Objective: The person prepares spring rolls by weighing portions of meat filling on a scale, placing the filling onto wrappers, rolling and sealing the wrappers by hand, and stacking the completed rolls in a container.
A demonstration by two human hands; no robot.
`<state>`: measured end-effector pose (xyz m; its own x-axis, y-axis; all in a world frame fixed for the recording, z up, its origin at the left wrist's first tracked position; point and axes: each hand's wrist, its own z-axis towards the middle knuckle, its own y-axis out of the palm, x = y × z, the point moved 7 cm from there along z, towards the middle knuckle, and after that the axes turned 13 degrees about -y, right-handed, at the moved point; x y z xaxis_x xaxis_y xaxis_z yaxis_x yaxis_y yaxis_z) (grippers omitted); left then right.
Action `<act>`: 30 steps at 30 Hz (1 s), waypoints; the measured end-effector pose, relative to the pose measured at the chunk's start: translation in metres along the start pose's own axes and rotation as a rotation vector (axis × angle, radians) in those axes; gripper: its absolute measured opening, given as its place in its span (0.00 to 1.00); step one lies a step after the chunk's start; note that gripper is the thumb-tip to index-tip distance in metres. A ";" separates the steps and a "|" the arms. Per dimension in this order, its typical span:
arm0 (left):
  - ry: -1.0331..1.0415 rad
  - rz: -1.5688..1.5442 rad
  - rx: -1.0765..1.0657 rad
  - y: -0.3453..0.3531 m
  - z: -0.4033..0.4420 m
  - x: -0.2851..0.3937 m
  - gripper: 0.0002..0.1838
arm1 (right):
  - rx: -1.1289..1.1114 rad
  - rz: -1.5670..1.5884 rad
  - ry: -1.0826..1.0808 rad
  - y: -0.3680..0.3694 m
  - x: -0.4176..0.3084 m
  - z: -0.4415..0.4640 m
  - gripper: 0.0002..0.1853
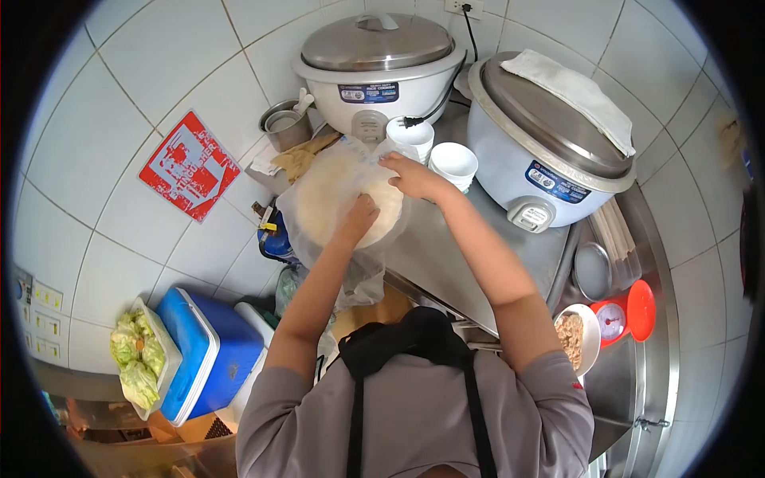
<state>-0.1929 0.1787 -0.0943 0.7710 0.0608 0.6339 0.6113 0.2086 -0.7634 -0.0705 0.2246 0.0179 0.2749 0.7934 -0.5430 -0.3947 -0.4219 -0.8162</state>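
Note:
A wide round container lined with a clear plastic bag (368, 275) stands at the left end of the steel counter. It holds a pale, cream-white mass (319, 195); whether this is rice or something else I cannot tell. My left hand (358, 217) is over the pale mass with its fingers curled in, and what they hold, if anything, is hidden. At the far right rim, my right hand (414, 177) has its fingers closed on the edge of the plastic. Just beyond that hand are stacked white bowls (453, 162) and more white bowls (410, 135).
Two large rice cookers, one at the back (374, 72) and one at the right (550, 135), flank the counter (470, 255). A cord with a plug hangs over the bowls. A red scale (612, 321) and meat bowl (590, 342) sit right; a blue cooler (219, 350) stands left.

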 end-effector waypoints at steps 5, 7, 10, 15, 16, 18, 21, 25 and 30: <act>0.071 -0.096 0.020 -0.005 0.002 0.001 0.08 | 0.039 0.032 0.027 -0.005 0.004 0.006 0.27; 0.083 -0.148 0.035 -0.010 0.005 0.000 0.07 | 0.072 0.047 0.013 -0.005 0.003 0.006 0.27; 0.009 -0.207 0.093 -0.019 0.018 -0.010 0.06 | 0.116 0.060 0.008 -0.007 0.001 0.005 0.28; 0.084 -0.227 -0.273 -0.053 0.016 0.021 0.07 | 0.012 -0.085 -0.058 0.002 0.005 0.002 0.31; 0.109 -0.207 -0.324 -0.064 0.010 0.033 0.07 | -0.040 -0.113 -0.061 0.004 -0.005 -0.003 0.32; 0.156 -0.161 -0.426 -0.081 -0.005 0.054 0.07 | -0.052 -0.096 -0.051 0.007 -0.017 -0.011 0.30; 0.145 -0.361 -0.586 -0.101 -0.019 0.087 0.06 | 0.119 0.064 -0.062 0.000 -0.028 -0.025 0.22; 0.112 -0.617 -0.712 -0.130 -0.019 0.130 0.06 | 0.413 0.312 -0.040 -0.049 -0.049 -0.060 0.10; 0.236 -0.687 -0.639 -0.130 -0.032 0.187 0.18 | 0.483 0.374 0.098 -0.113 -0.074 -0.120 0.08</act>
<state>-0.1227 0.1312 0.1194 0.1829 -0.0889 0.9791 0.8700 -0.4492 -0.2033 0.0585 0.1608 0.1265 0.1114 0.5766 -0.8094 -0.8259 -0.3993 -0.3981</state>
